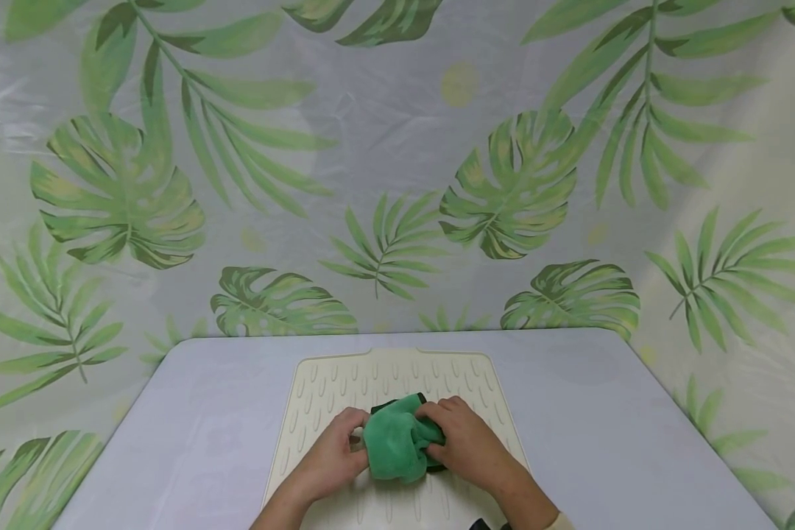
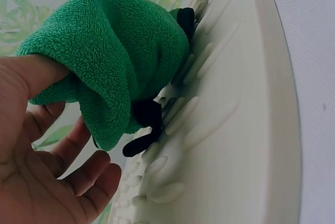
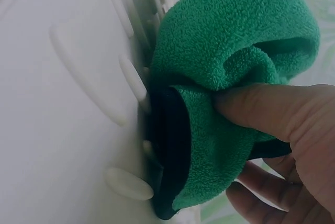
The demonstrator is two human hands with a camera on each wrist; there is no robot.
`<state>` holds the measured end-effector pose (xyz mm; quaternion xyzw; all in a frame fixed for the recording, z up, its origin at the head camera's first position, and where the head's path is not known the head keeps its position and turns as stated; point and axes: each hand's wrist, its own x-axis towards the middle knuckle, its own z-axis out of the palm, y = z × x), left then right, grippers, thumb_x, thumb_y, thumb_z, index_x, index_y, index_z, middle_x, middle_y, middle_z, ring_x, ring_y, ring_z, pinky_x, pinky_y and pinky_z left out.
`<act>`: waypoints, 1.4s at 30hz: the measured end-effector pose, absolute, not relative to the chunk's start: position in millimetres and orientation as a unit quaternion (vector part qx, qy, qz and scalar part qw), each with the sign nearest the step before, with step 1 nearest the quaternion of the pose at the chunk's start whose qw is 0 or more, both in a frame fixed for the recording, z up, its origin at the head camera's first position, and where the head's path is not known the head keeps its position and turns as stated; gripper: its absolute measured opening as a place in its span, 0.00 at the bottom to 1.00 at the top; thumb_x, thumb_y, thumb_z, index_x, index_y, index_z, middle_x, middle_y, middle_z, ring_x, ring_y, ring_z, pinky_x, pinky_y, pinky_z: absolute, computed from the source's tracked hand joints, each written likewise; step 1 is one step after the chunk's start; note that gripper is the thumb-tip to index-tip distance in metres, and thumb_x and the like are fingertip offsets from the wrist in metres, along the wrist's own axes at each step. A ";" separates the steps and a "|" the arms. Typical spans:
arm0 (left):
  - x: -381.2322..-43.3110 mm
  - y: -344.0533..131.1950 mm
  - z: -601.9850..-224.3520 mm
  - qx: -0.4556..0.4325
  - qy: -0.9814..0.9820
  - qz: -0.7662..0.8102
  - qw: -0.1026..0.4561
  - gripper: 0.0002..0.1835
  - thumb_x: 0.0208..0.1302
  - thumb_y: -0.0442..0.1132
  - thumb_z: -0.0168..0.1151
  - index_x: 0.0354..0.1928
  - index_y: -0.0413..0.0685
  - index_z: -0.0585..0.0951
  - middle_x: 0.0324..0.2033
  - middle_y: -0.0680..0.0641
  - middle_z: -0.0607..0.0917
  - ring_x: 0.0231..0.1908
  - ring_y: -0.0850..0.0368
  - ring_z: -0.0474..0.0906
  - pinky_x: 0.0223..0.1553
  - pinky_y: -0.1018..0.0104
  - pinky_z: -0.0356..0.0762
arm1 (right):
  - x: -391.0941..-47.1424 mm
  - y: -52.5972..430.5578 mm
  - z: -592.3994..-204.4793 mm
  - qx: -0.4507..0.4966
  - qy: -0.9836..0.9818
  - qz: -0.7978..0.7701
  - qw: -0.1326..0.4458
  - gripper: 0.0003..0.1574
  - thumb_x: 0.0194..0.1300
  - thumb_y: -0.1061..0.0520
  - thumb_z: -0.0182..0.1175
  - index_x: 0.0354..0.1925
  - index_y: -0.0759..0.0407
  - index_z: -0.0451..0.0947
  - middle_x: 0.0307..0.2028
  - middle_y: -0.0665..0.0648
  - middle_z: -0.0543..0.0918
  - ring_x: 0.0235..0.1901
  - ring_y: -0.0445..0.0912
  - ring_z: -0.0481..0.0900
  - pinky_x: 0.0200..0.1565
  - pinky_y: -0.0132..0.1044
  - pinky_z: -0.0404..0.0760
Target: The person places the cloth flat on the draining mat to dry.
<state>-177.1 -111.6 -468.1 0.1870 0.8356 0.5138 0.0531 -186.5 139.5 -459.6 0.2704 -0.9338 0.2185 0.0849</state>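
A bunched green terry cloth (image 1: pixel 394 442) with dark edging sits on a cream ribbed mat (image 1: pixel 318 383). My left hand (image 1: pixel 334 456) holds the cloth's left side; in the left wrist view its thumb (image 2: pixel 44 75) goes in under a fold, while the other fingers are loosely bent below. From the right, my right hand (image 1: pixel 467 445) pinches the cloth, its thumb (image 3: pixel 261 106) pressing into the green pile in the right wrist view. The cloth's dark edging (image 3: pixel 175 150) lies against the mat's ribs there. Some of the right fingers are hidden behind the cloth.
The mat lies on a white table (image 1: pixel 570 412). A curtain (image 1: pixel 384 147) printed with green leaves hangs behind and beside the table. A small black object (image 1: pixel 480 524) shows at the bottom edge near the right forearm; its kind is unclear.
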 end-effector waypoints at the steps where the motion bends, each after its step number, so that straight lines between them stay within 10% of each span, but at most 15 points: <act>1: -177.0 -111.5 -467.8 0.185 0.835 0.515 0.055 0.06 0.63 0.39 0.70 0.38 0.55 0.80 0.49 0.51 0.81 0.60 0.49 0.75 0.58 0.53 0.79 | -186.7 139.8 -459.5 0.271 -0.934 0.218 0.082 0.28 0.54 0.59 0.78 0.52 0.48 0.79 0.41 0.46 0.83 0.46 0.43 0.77 0.46 0.40 0.82; 16: -177.2 -110.7 -465.7 0.149 0.849 0.507 0.024 0.09 0.65 0.34 0.67 0.42 0.53 0.77 0.41 0.55 0.86 0.51 0.53 0.83 0.57 0.50 0.80 | -188.3 141.8 -461.4 0.256 -0.935 0.230 0.092 0.26 0.54 0.58 0.78 0.47 0.47 0.76 0.42 0.45 0.83 0.44 0.41 0.80 0.46 0.40 0.83; 31: -177.7 -111.8 -468.5 0.206 0.838 0.502 0.058 0.12 0.72 0.46 0.63 0.54 0.60 0.84 0.59 0.50 0.86 0.67 0.40 0.75 0.64 0.34 0.73 | -185.2 136.4 -457.8 0.267 -0.929 0.239 0.095 0.31 0.59 0.61 0.74 0.59 0.51 0.78 0.47 0.48 0.82 0.46 0.44 0.84 0.47 0.42 0.86; 42: -175.5 -112.5 -470.1 0.201 0.846 0.491 0.053 0.16 0.70 0.49 0.64 0.58 0.68 0.81 0.60 0.58 0.83 0.59 0.52 0.67 0.60 0.52 0.69 | -188.1 136.2 -458.3 0.294 -0.922 0.249 0.031 0.34 0.63 0.62 0.70 0.66 0.51 0.75 0.58 0.53 0.85 0.58 0.50 0.83 0.58 0.50 0.82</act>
